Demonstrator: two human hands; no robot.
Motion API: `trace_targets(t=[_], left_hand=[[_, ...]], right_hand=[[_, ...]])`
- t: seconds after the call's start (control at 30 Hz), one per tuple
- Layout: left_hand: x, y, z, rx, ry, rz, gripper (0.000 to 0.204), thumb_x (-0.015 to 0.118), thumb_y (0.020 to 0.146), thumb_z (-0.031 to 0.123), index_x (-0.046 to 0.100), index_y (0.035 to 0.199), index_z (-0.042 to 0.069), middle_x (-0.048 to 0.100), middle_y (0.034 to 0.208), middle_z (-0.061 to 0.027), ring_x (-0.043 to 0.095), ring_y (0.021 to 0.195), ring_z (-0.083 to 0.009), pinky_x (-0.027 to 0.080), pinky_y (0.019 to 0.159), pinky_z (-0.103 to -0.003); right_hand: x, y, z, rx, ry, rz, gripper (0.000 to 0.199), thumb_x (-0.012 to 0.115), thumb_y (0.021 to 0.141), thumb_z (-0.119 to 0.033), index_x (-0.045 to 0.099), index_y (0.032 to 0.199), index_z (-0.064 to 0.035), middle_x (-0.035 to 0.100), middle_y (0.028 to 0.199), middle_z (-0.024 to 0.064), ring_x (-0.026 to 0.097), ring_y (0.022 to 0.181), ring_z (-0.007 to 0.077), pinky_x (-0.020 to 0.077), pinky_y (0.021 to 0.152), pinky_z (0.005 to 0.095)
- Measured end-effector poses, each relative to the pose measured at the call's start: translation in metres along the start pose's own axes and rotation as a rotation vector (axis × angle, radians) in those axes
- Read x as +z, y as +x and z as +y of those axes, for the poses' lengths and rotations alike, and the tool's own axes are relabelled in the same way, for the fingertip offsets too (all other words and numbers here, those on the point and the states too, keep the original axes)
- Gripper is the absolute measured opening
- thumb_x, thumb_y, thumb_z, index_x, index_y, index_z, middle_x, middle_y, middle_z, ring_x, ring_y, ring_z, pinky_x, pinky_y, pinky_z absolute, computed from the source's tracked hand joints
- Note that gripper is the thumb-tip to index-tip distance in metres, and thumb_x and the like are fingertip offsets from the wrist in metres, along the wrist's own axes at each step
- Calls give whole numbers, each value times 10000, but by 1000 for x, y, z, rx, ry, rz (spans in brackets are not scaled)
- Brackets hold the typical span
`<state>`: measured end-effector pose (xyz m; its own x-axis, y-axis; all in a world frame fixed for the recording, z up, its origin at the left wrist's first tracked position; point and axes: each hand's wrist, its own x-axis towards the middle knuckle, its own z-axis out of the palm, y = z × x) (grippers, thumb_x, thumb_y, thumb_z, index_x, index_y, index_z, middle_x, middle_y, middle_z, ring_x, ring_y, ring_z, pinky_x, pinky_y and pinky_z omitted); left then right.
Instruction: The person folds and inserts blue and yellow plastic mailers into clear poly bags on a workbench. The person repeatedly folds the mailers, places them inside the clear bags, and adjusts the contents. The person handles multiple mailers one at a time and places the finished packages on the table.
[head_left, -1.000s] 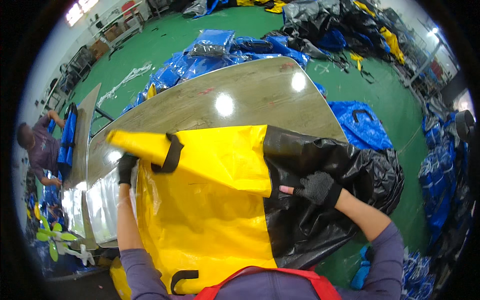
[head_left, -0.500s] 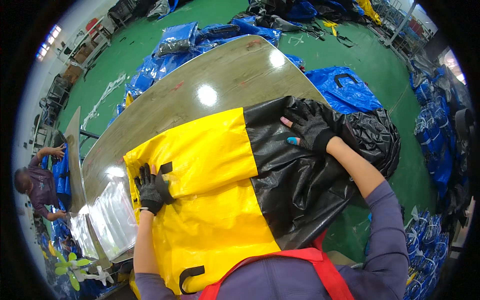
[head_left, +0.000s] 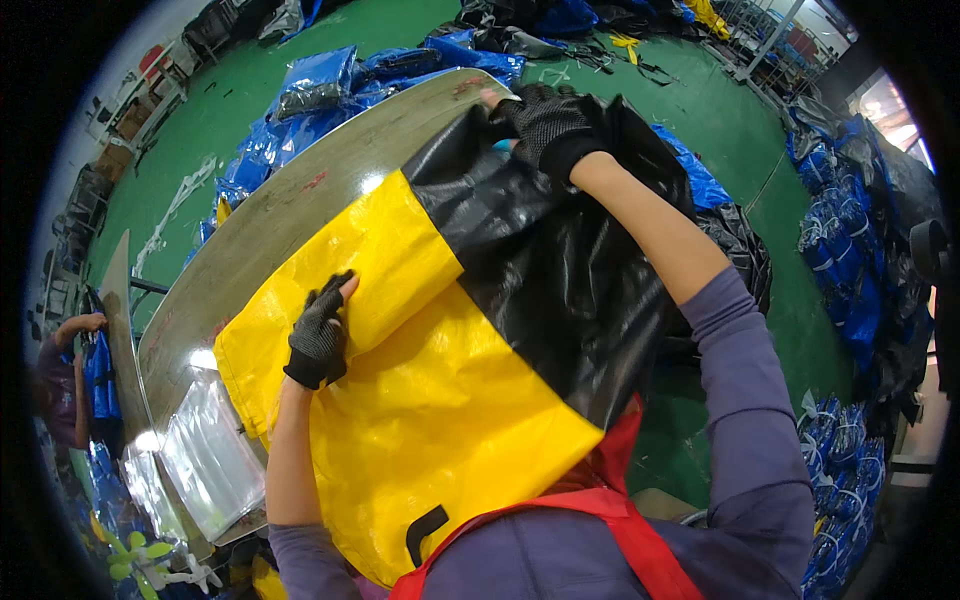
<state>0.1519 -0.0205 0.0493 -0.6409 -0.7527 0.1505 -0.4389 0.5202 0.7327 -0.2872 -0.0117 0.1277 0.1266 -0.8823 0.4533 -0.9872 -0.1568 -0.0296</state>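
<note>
A large sheet-like bag, yellow at left and black at right, is spread over the table [head_left: 270,225] and my lap. On its yellow part [head_left: 400,370] a fold crosses the middle, and a short black strap [head_left: 426,533] shows near my body. My left hand [head_left: 320,335], in a black fingerless glove, is closed on the yellow fabric at the fold, thumb against the bunched fingers. Farther off to the right, my right hand [head_left: 560,125], gloved alike, grips the far side of the black part [head_left: 560,270]. Its fingertips are partly hidden.
Clear plastic sleeves [head_left: 212,450] lie on the table's near left. Blue packed bundles [head_left: 320,80] are heaped beyond it. Tied blue bundles [head_left: 845,460] stand at right. At far left a person [head_left: 65,380] handles blue material beside another table.
My right hand has moved away from me and leftward, pulling the black part with it. My left hand has shifted slightly up and right, its fingers drawn together. The bag now lies more slanted.
</note>
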Motion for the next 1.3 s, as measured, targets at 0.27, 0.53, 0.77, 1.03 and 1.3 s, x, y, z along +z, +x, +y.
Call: trace_targets(t=[0.27,0.53,0.77,1.03,1.3], left_hand=[[-56,-5,-31,-206,352,-380,437,504,835,311,630,1233,185,445,1426,-162,401,1312,-381,331,1074,-435],[66,99,133,254,74,-217,579,571,848,249,447,1412,196,406,1444,-212,317,1368,-399,173,1147,-486],[176,82,108,463,433,-389,642,549,848,500,452,1394,176,376,1453,-172,279,1353,-409,196,1124,-512],[-64,-104,36,-263,309,-708,484,627,840,270,541,1267,58,535,1295,-174,469,1241,-330,342,1066,-416],[-96,-282,-38,-751,139,115,333,638,905,307,629,1078,23,658,954,-67,591,859,-200,458,782,-346]], right_hand=[[-26,-46,7,128,429,-627,664,569,866,-529,453,1395,-144,459,1411,149,427,1296,338,325,1080,457],[-132,-195,-10,-265,130,-581,533,753,699,-316,625,1201,-189,601,1180,157,492,1214,388,360,1039,476],[-53,-113,4,4,609,-755,295,655,821,-281,689,998,-48,673,912,177,634,902,350,493,835,393],[18,-92,23,42,400,-907,621,494,889,-606,679,1067,-40,650,1091,214,599,1028,372,448,918,430],[-11,-98,26,234,654,-955,545,580,876,-530,684,1029,-17,677,918,214,652,876,352,493,842,386]])
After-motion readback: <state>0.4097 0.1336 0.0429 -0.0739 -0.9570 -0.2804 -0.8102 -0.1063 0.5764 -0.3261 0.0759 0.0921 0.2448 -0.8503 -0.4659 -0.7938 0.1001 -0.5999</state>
